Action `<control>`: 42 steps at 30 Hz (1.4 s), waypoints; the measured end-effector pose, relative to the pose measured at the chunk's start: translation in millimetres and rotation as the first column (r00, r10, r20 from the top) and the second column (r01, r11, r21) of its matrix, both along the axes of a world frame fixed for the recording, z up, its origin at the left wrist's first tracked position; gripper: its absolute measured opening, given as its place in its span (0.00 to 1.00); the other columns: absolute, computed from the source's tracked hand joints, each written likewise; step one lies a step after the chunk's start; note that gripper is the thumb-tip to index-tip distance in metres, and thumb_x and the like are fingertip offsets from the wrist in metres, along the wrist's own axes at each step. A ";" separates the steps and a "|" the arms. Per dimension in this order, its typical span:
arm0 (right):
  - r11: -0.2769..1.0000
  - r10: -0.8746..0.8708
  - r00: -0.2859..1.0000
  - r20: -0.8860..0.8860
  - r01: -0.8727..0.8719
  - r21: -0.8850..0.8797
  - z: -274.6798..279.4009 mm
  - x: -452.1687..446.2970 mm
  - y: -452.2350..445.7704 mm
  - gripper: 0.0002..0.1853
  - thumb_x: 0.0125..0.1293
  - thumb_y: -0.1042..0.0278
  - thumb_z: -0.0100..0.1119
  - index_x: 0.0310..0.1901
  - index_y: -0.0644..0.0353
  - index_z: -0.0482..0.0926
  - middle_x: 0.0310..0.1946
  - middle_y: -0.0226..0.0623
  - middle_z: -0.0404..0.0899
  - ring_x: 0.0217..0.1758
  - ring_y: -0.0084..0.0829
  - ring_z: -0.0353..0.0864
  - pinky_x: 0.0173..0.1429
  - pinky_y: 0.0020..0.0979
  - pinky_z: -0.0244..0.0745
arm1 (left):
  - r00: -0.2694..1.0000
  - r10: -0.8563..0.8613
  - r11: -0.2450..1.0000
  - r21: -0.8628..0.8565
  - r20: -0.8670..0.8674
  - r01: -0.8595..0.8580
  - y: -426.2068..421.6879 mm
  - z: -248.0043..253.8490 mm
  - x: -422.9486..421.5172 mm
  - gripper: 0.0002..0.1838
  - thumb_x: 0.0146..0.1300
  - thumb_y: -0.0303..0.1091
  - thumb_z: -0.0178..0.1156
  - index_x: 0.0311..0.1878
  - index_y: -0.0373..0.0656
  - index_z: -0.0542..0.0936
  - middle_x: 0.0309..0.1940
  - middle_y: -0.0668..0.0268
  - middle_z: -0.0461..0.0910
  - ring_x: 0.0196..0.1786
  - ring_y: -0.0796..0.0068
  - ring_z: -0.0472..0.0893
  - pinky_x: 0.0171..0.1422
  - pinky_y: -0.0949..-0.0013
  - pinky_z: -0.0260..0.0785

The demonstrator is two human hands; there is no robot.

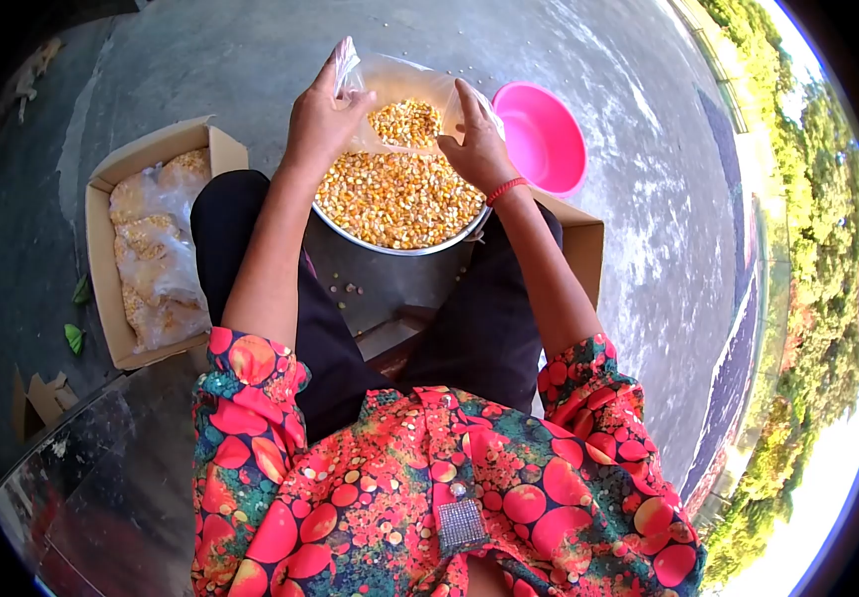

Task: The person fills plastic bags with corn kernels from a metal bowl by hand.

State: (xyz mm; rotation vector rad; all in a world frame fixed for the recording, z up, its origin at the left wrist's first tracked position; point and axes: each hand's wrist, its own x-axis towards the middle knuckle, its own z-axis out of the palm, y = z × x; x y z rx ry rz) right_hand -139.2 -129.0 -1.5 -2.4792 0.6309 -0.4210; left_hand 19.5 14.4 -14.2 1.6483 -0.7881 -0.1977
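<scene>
A clear plastic bag is stretched between my two hands over a round metal basin of yellow corn kernels. My left hand grips the bag's left edge, with a fold of plastic standing up past the fingertips. On the opposite side, my right hand, with a red band at the wrist, holds the bag's right edge. More kernels show in or through the bag; I cannot tell which. The basin sits between my knees.
On the left stands a cardboard box with several filled plastic bags inside. Right of the basin is a pink plastic tub, near another cardboard box. A few kernels lie scattered on the grey floor.
</scene>
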 end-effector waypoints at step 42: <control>0.882 0.470 0.863 -0.187 -0.462 0.091 -79.8 -4.3 66.6 0.15 0.53 0.68 0.53 0.45 0.49 0.77 0.42 0.39 0.75 0.47 0.42 0.73 0.54 0.38 0.67 | 0.830 -0.173 0.982 -0.028 -0.529 0.187 12.1 -16.4 3.9 0.12 0.54 0.34 0.63 0.38 0.37 0.78 0.28 0.71 0.76 0.28 0.86 0.73 0.32 0.79 0.66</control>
